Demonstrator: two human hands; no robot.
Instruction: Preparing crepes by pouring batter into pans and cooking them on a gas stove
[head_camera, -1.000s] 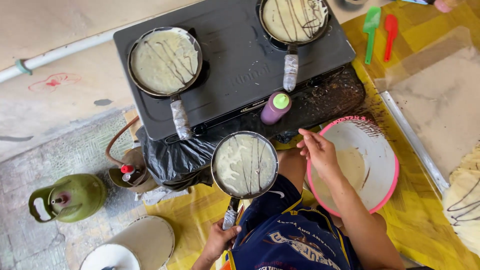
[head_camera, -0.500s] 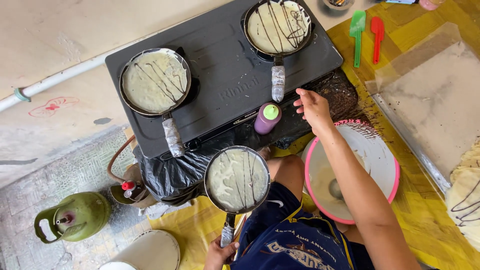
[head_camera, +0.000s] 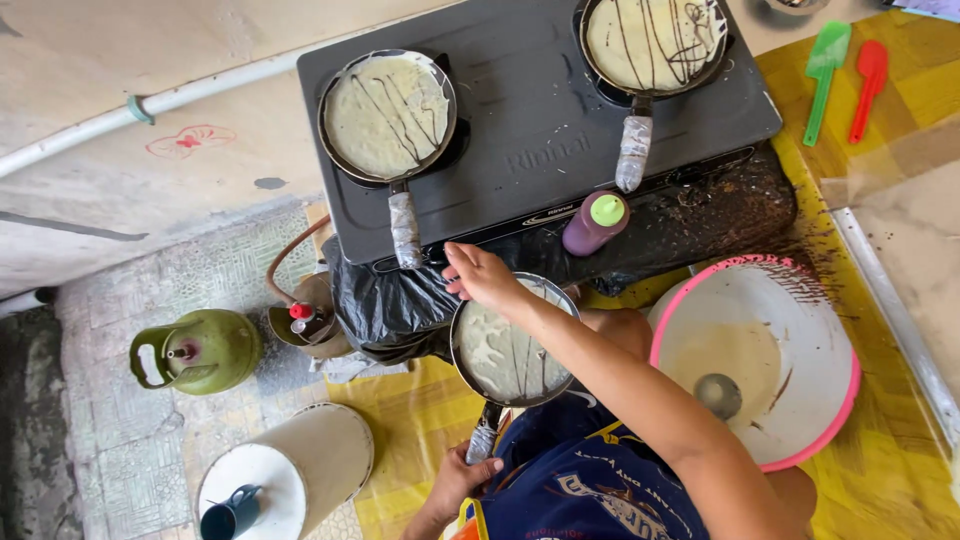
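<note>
The small round batter-coated pan (head_camera: 513, 345), gripped at its wrapped handle by the left hand (head_camera: 455, 485), now sits beneath the right hand (head_camera: 482, 277), which has left the pink-rimmed batter basin (head_camera: 790, 300), fingers loosely spread towards the black stove (head_camera: 500, 150).

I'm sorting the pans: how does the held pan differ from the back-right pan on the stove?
The held pan hangs off the stove, gripped by the left hand; the back-right pan sits on a burner. Its dark drizzle is heavier, the held pan's sparse. Both hold pale batter and have wrapped handles.
</note>
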